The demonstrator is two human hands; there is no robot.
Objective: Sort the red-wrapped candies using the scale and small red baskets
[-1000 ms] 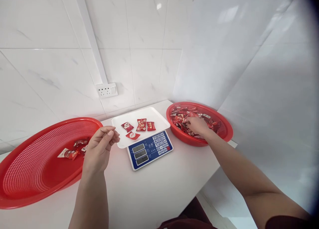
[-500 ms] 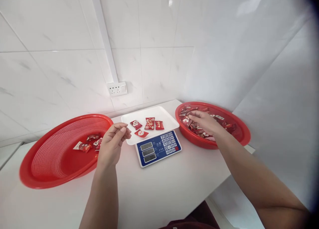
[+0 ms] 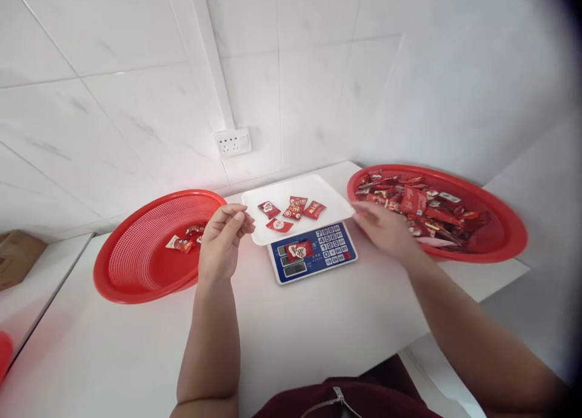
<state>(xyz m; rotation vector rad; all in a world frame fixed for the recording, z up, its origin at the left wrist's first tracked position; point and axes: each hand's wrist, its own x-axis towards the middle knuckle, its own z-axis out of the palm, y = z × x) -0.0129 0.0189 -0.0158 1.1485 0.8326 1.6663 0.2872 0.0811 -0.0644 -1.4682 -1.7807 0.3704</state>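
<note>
My left hand (image 3: 222, 239) is raised at the left edge of the white weighing tray (image 3: 259, 235), fingers curled in and thumb laid against them; nothing shows in it. On the tray are several red snack packets (image 3: 295, 207). Another red packet (image 3: 299, 251) appears over the displays of the blue scale (image 3: 335, 262); whether it rests there or is in the air, I cannot tell. My right hand (image 3: 379, 229), slightly blurred, is at the tray's right edge with fingers stretched out and no packet visible in it.
To the right stands a red basket (image 3: 516, 239) heaped with red packets. A red mesh basket (image 3: 122, 248) on the left holds a few packets. A brown box (image 3: 20, 257) is at the far left. Behind the table is a tiled wall with a socket (image 3: 233, 142).
My right hand has moved left, from over the right basket to the tray's edge. A red packet now appears over the scale's displays. My left hand keeps its pose; the view has shifted.
</note>
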